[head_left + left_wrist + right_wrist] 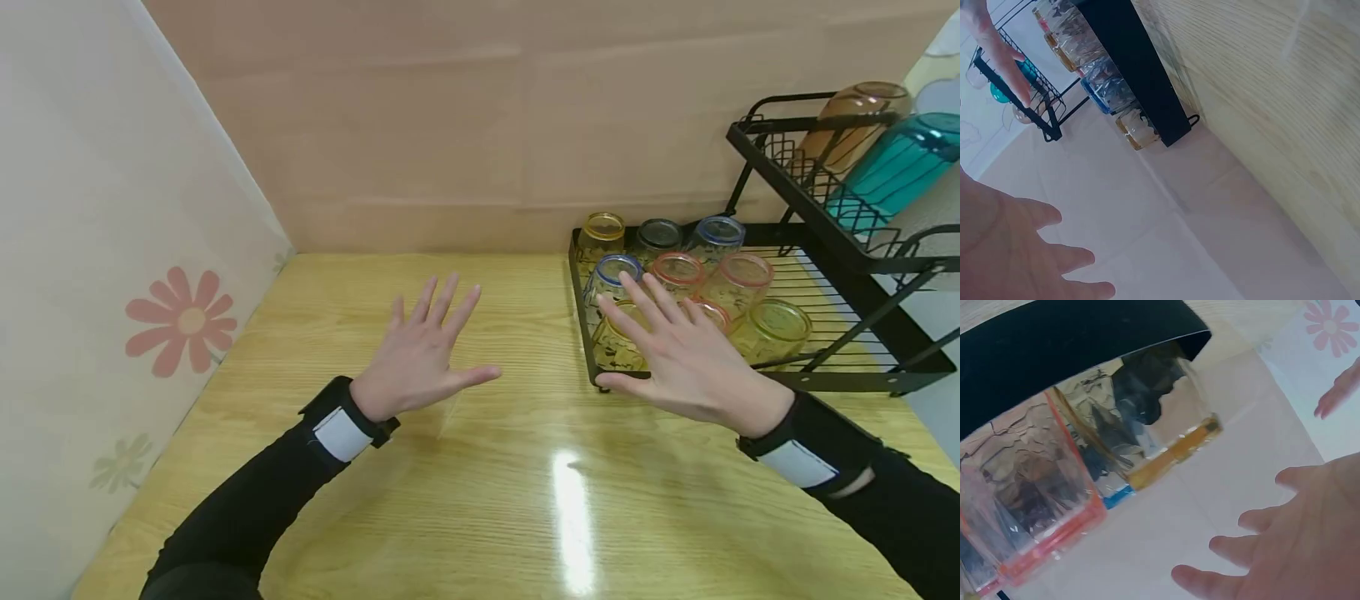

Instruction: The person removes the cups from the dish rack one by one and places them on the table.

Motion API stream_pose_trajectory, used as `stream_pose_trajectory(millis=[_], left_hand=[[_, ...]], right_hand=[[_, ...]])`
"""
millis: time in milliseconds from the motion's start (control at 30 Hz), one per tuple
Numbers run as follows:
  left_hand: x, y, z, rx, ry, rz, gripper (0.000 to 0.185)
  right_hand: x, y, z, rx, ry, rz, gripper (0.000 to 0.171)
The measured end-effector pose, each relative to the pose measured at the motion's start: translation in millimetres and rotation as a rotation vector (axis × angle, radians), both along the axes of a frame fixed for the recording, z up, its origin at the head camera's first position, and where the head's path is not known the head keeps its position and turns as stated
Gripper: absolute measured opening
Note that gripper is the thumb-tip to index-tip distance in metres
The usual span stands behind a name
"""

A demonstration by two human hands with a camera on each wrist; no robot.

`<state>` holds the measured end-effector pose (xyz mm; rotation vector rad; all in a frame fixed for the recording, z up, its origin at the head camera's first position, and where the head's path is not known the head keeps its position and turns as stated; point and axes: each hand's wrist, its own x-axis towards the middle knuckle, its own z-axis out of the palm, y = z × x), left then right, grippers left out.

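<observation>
My left hand (420,358) hovers over the wooden table with its fingers spread and holds nothing. Fingers also splayed, my right hand (697,367) is held up in front of the lower tier of a black rack (855,382), covering part of the glasses in the head view. Several clear glasses with coloured rings at their tops stand there: a blue-ringed glass (617,271), a red-ringed glass (738,283) and a yellow-ringed glass (776,329) among them. In the right wrist view, a gap separates the right hand's fingertips (1188,575) from an amber-ringed glass (1191,406).
On the rack's upper tier lie a brown glass vessel (855,121), a teal one (900,167) and a greyish one (930,212). A beige wall covering (450,125) rises behind the table (450,517). At the left is a white flower-patterned sheet (90,208).
</observation>
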<state>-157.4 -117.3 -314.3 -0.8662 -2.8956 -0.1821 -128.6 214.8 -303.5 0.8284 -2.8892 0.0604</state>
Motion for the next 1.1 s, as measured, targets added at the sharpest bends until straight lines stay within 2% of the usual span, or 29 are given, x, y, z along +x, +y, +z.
stream_pose_trajectory(millis=[233,400,567,800,933,1100], left_hand=[[-10.6,28.8,-7.6,0.071,-0.046,-0.035,0.098],[-15.7,52.1,-15.9,0.11,-0.081,-0.055,0.098],[-19.6,71.8,-24.9,0.163,-0.118,-0.064,0.095],[-20.2,94.5,-37.1,0.26,-0.194,-0.068,0.091],[-20.6,105.9,-41.1,0.315,-0.236,-0.067,0.089],[-23.5,117.8,-47.1,0.362,-0.249,-0.062,0.086]], right_hand=[[-14.0,-0.6,-5.7,-0.014,-0.058,-0.023,0.084],[-22.2,-1.3,-14.3,-0.055,-0.061,-0.042,0.079],[-32.2,-2.2,-23.9,-0.099,-0.036,-0.06,0.069],[-45.3,-2.6,-38.6,-0.114,-0.085,-0.117,0.066],[-50.2,-3.5,-44.2,-0.096,-0.045,-0.124,0.059],[-54.3,-5.0,-48.2,-0.097,0.06,-0.101,0.043]])
